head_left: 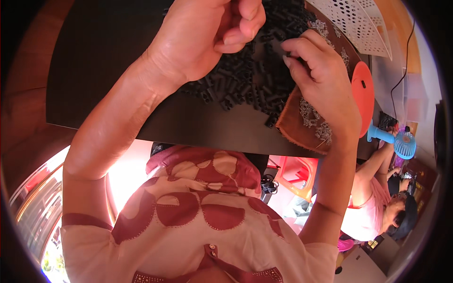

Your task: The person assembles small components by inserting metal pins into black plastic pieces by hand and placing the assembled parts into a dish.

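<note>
My left hand point(203, 40) is raised over the dark table, its fingers curled in toward the palm. Part of it passes out at the top edge, and whatever it may hold is hidden. Below and beside it spreads a heap of small black tube-like pieces point(231, 85). My right hand point(321, 66) hovers over the right side of this heap, thumb and forefinger brought close together; something dark and too small to name shows at their tips. Beneath that hand lies a brown cloth point(290, 120) with many small silvery wire pieces point(309, 115) on it.
The dark table point(203, 125) curves along its near edge. On the right are a red round dish point(363, 94) with a small black piece, a white perforated basket point(351, 21) and a blue fan point(404, 144). Another person point(373, 203) sits beyond; an orange stool point(297, 172) stands below.
</note>
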A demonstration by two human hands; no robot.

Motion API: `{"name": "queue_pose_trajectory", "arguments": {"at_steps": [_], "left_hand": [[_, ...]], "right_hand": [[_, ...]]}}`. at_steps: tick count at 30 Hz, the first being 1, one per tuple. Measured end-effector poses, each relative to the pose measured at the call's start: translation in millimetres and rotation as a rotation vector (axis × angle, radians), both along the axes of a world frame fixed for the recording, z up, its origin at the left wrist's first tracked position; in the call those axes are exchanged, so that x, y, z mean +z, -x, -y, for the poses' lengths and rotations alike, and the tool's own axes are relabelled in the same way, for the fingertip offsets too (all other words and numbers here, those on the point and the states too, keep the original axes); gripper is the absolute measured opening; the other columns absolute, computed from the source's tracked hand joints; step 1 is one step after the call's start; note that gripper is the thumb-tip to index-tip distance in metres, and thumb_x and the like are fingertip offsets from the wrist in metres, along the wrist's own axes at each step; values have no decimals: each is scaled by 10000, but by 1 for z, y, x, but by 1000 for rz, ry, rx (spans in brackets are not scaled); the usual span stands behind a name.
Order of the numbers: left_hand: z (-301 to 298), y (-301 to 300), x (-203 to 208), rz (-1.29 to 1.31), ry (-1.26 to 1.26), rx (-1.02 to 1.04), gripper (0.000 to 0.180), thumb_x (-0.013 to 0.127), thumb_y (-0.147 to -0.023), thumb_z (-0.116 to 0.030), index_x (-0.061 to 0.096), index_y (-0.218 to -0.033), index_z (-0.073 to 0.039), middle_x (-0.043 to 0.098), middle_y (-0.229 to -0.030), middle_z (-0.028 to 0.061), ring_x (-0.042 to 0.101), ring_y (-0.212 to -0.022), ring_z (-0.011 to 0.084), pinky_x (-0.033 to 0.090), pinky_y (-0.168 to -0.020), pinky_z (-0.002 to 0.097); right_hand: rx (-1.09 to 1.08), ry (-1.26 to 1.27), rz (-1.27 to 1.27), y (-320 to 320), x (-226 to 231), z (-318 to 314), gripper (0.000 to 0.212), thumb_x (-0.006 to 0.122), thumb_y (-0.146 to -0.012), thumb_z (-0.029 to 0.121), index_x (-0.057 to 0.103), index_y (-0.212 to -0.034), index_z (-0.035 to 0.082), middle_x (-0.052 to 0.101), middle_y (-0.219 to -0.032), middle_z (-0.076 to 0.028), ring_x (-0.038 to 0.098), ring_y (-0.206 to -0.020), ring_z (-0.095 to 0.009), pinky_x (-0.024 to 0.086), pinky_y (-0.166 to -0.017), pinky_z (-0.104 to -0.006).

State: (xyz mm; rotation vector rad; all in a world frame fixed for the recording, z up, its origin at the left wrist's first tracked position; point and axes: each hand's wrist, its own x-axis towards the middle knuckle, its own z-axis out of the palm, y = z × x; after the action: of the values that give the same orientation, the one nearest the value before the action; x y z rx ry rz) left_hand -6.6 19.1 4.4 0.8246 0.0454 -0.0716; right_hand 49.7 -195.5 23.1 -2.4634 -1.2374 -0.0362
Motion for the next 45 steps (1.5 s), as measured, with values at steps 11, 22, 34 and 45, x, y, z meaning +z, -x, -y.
{"name": "queue_pose_trajectory", "arguments": {"at_steps": [11,22,34,45], "left_hand": [[5,2,5,2,63,-53,535,409,-1038,-411,509,-624,-87,497,-565,69,369,-453,127,267,-433,245],[25,10,0,160,-417,-81,308,544,-1005,-329,600,-843,-73,615,-759,22,517,-594,51,398,-501,198],[22,7,-6,236,-192,-367,239,611,-971,-265,618,-995,-28,628,-831,14,545,-646,64,431,-549,213],[26,12,-2,133,-204,-497,330,528,-1010,-331,624,-918,-29,641,-756,71,543,-566,95,417,-476,223]], "right_hand": [[-36,138,78,6,-3,-11,192,702,-811,100,622,-970,30,538,-814,-73,575,-717,-216,459,-625,-323],[-31,-543,-9,32,-6,8,300,750,-763,-22,647,-1039,33,572,-869,-48,482,-602,-74,377,-485,-208],[27,-644,-140,43,12,4,325,694,-817,-12,642,-1137,5,566,-842,-38,470,-589,-69,339,-486,-203],[45,-631,-56,54,16,2,172,676,-850,-44,640,-1018,-33,560,-855,-36,477,-673,-55,354,-557,-174]]}}
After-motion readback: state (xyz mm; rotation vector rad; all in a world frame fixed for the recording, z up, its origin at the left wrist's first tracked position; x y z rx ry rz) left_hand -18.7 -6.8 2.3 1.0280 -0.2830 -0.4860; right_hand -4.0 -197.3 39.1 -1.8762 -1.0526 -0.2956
